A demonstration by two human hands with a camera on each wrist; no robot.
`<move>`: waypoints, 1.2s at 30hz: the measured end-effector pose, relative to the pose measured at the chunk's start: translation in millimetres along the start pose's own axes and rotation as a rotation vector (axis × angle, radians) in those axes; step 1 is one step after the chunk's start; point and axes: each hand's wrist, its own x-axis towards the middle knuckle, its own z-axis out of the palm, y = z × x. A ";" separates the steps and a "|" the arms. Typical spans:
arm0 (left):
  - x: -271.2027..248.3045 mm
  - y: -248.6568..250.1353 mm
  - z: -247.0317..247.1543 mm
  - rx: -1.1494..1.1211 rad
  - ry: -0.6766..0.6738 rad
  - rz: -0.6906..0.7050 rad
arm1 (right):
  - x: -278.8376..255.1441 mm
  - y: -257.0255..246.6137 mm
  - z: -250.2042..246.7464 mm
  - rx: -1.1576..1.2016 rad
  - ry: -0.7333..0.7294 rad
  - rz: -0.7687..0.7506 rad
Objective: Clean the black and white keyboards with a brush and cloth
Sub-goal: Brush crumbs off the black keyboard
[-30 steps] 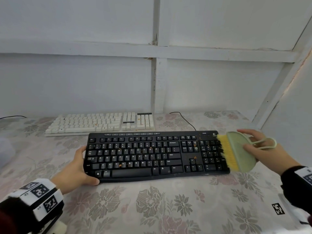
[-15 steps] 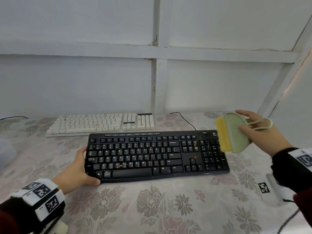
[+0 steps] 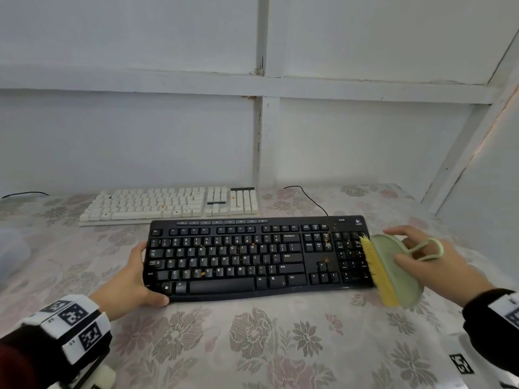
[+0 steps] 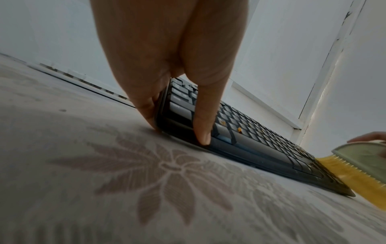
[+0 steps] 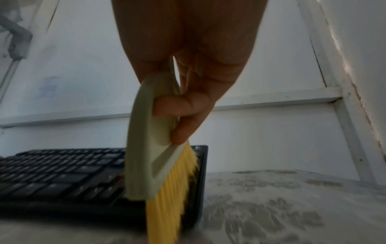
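The surface (image 3: 252,346), under a flowered cloth, carries both keyboards. The white keyboard (image 3: 168,204) lies beyond the left hand, against the wall and untouched by either hand. The black keyboard (image 3: 252,256) lies flat between the two hands, and orange crumbs still dot its keys, among the letters and near the arrow block.

The left hand (image 3: 132,284) holds the black keyboard's near-left corner, thumb curled along the front edge and fingers down the end. That grip looks the same as half a second ago, so the keyboard has stayed pinned in place.

What has changed is on the other side. The right hand (image 3: 438,262) grips the green back of the brush (image 3: 393,270), fingers curled round it and a finger through its loop handle. Half a second ago the hand held the brush lifted clear, beyond the keyboard's far-right corner. Now it has come back down and toward the person, and the yellow bristles (image 3: 376,270) lie along the keyboard's right end, over the outer edge of the number pad and running past the front edge onto the surface. A second ago the brush sat at much this same spot.

That reads as repeated short strokes, lift and sweep, flicking debris off the end by the right hand. Judging by the crumbs left toward the left hand, brushing of this keyboard is only partly done. The white keyboard has yet to be brushed, and no cloth is in view.
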 end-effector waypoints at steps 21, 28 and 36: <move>-1.9 2.2 0.3 0.057 0.008 -0.003 | 9.8 -12.6 -3.2 -0.055 0.050 -0.007; -4.0 5.0 2.8 0.069 0.017 0.001 | 43.9 -30.2 -7.2 0.036 0.199 -0.036; -0.3 -1.0 0.1 0.049 0.013 0.001 | -2.2 -1.6 9.9 -0.027 -0.015 0.045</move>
